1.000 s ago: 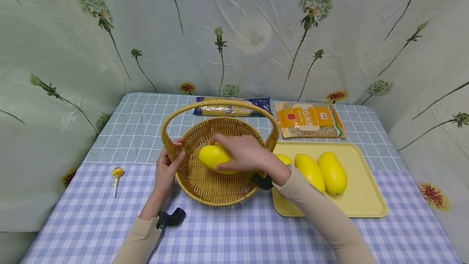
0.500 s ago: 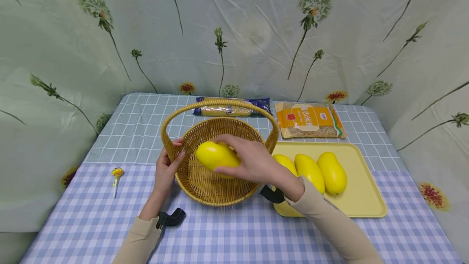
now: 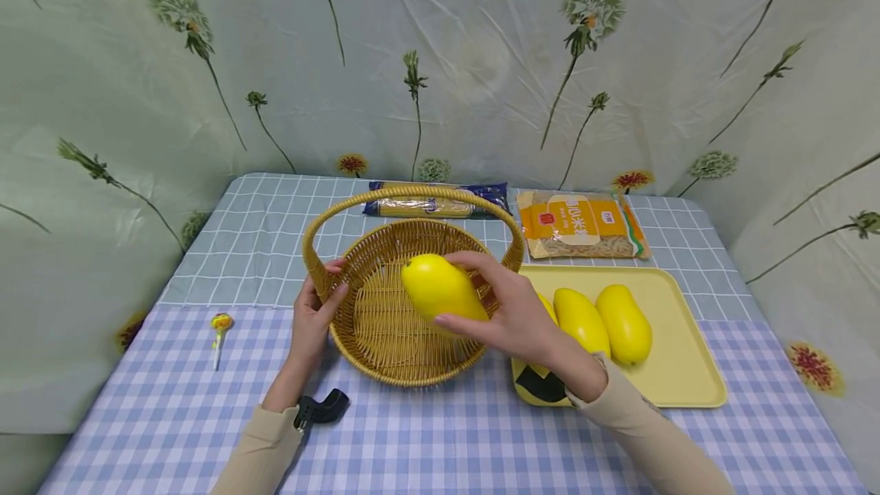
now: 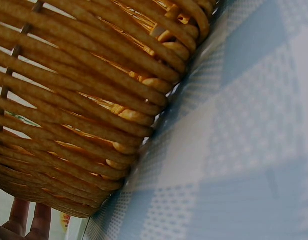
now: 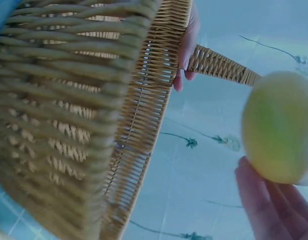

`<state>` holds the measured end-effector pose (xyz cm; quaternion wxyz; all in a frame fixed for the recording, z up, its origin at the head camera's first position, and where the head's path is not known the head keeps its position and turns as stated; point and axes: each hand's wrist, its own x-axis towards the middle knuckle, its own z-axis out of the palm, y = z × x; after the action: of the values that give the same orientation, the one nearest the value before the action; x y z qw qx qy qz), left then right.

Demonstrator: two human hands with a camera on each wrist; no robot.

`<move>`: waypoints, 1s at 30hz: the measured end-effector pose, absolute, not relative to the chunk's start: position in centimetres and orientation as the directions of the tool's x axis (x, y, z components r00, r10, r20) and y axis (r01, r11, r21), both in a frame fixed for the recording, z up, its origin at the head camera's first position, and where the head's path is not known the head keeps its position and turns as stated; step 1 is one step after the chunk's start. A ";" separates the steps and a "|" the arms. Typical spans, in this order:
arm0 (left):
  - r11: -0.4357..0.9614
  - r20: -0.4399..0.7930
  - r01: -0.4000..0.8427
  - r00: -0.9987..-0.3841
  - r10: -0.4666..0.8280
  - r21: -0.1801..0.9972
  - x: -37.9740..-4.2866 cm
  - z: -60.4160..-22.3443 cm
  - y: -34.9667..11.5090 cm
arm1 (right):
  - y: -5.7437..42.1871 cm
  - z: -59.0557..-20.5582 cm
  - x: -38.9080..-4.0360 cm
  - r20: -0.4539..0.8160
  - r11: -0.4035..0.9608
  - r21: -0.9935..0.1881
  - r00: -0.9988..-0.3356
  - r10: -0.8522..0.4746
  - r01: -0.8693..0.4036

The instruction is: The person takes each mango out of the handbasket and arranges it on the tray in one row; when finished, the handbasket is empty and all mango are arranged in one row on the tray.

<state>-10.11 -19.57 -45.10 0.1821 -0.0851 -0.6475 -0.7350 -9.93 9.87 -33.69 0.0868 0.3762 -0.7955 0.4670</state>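
Note:
A round wicker basket [image 3: 406, 357] with a tall arched handle stands in the middle of the table. My left hand [image 3: 312, 319] grips its left rim by the foot of the handle; in the left wrist view two fingers [image 4: 40, 222] show beyond the weave. Between the thumb and fingers of my right hand [image 3: 512, 312] is a yellow mango [image 3: 440, 285], raised over the right part of the basket. In the right wrist view the mango [image 5: 278, 130] is up beside the handle, clear of the rim. Nothing else shows inside the basket.
To the right lies a yellow tray [image 3: 677, 373] bearing several mangoes [image 3: 622, 325], one partly behind my right hand. A pack of noodles [image 3: 584, 224] and a blue-ended pasta pack [image 3: 426, 207] lie at the back. A lollipop [image 3: 220, 334] is at the left.
My right hand has lifted the mango up from inside the basket and moved it rightward, turning it a little. The left hand and the basket have stayed in place.

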 end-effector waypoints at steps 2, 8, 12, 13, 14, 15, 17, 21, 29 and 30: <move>-0.094 0.359 0.376 -0.920 -0.158 0.922 -10.1 -45.1 -19.6 | 10.5 -33.8 -9.7 0.518 0.261 -0.684 -0.705 -0.484 -0.681; -0.090 0.355 0.371 -0.922 -0.157 0.924 -10.1 -45.0 -19.6 | 12.9 -34.2 -9.2 0.600 0.236 -0.672 -0.702 -0.383 -0.702; -0.087 0.354 0.370 -0.922 -0.156 0.925 -10.1 -45.0 -19.6 | 14.6 -34.6 -8.9 0.620 0.237 -0.681 -0.718 -0.315 -0.693; -0.088 0.354 0.370 -0.922 -0.155 0.925 -10.1 -45.0 -19.6 | 15.0 -34.7 -8.8 0.621 0.235 -0.689 -0.725 -0.296 -0.686; -0.087 0.355 0.370 -0.922 -0.155 0.925 -10.1 -45.0 -19.5 | 15.4 -34.8 -8.7 0.624 0.231 -0.694 -0.730 -0.278 -0.682; -0.087 0.355 0.371 -0.922 -0.156 0.925 -10.1 -44.9 -19.5 | 15.8 -34.9 -8.6 0.631 0.224 -0.697 -0.731 -0.259 -0.681; -0.084 0.356 0.371 -0.921 -0.156 0.925 -10.1 -44.9 -19.5 | 16.6 -35.0 -8.6 0.644 0.205 -0.703 -0.732 -0.222 -0.681; -0.084 0.355 0.370 -0.922 -0.158 0.925 -10.1 -44.9 -19.5 | 18.0 -35.1 -8.6 0.674 0.188 -0.699 -0.723 -0.153 -0.690; -0.112 0.371 0.390 -0.915 -0.160 0.914 -10.2 -45.1 -19.5 | 21.1 -35.8 -8.5 0.646 0.299 -0.738 -0.761 0.057 -0.605; -0.113 0.373 0.392 -0.914 -0.160 0.913 -10.2 -45.2 -19.5 | 21.5 -35.9 -8.6 0.637 0.300 -0.749 -0.767 0.080 -0.591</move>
<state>-10.22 -19.50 -45.16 0.1863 -0.0907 -0.6395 -0.7403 -8.57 21.52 -35.94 0.2961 0.1705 -0.7498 0.5666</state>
